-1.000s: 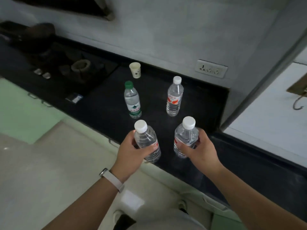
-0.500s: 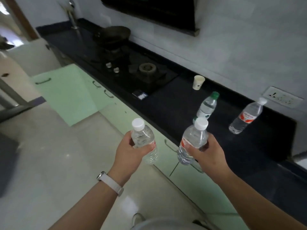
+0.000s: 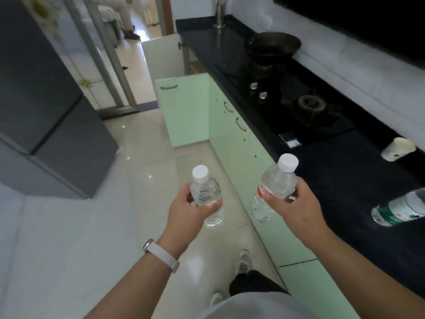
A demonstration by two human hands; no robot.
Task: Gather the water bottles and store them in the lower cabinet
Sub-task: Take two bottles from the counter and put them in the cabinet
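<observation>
Head view, left hand: the left hand [image 3: 186,209] is gripping a white-capped water bottle [image 3: 205,194], fingers [image 3: 212,206] wrapping closed around the lower body; the bottle is standing roughly upright, hanging over the pale floor [image 3: 69,238] beside the cabinet run. A white-strapped watch [image 3: 161,254] is sitting on the wrist.

Head view, right hand: the right hand [image 3: 296,208] is clasping a red-labelled water bottle [image 3: 274,187], fingers closed about its middle; the bottle is tilting, cap toward the worktop, over the front edge of the cabinets.

Head view, worktop: the black worktop [image 3: 345,180] is carrying a green-labelled bottle [image 3: 400,209] at the right frame edge, its top cut off by the frame. A paper cup [image 3: 397,149] is standing further back, well apart from that bottle.

Head view, hob: a gas hob [image 3: 299,107] is sitting in the worktop, with a dark pan [image 3: 272,46] resting on the far burner.

Head view, lower cabinet: the mint-green lower cabinets [image 3: 241,146] are running under the worktop; one cabinet door [image 3: 184,111] is standing open, well ahead of both held bottles.

Head view, surroundings: a grey refrigerator [image 3: 41,100] is facing the cabinets across the floor.
</observation>
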